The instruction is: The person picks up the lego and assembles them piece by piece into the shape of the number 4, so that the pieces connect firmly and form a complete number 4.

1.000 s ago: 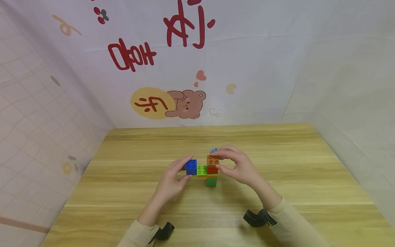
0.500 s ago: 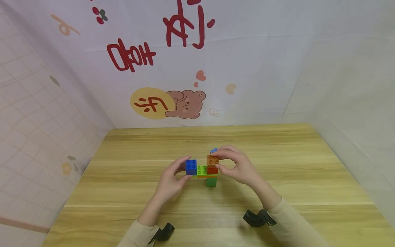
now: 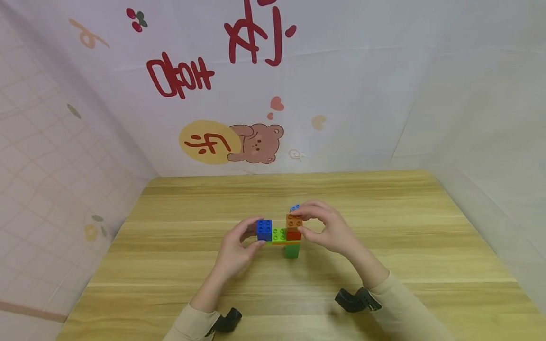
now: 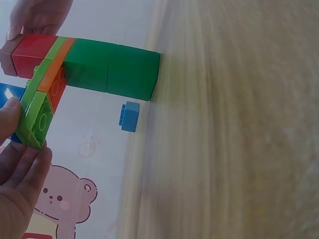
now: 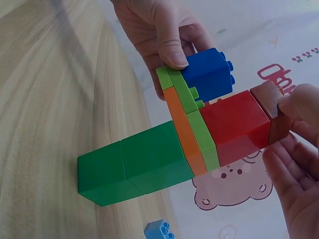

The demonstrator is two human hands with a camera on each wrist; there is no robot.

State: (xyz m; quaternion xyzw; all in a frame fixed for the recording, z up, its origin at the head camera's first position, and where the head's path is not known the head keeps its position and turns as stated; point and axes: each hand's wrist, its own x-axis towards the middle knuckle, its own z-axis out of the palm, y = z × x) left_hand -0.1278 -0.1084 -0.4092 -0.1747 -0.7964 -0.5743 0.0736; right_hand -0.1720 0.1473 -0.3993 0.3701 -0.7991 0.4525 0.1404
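On the wooden table stands a toy-brick build. Two green bricks [image 5: 154,157] form its upright base. Above them lie an orange plate [image 5: 184,132] and light green plates [image 3: 278,235], which reach out to the left. A blue brick [image 3: 264,231] sits on that outer end, and my left hand [image 3: 236,246] grips it there between thumb and fingers, touching the light green piece too. Over the base rises a red brick [image 5: 237,127] topped by a brown brick [image 3: 294,221]. My right hand [image 3: 330,229] pinches the brown brick from the right.
A small light blue brick [image 3: 295,207] lies loose behind the build, partly hidden by it in the head view. White printed cloth [image 3: 350,94] rises behind the table [image 3: 192,199] and along its sides. A dark wrist mount [image 3: 228,320] sits on each forearm.
Both hands keep their hold and the build stays in place. The head view has shifted very slightly.
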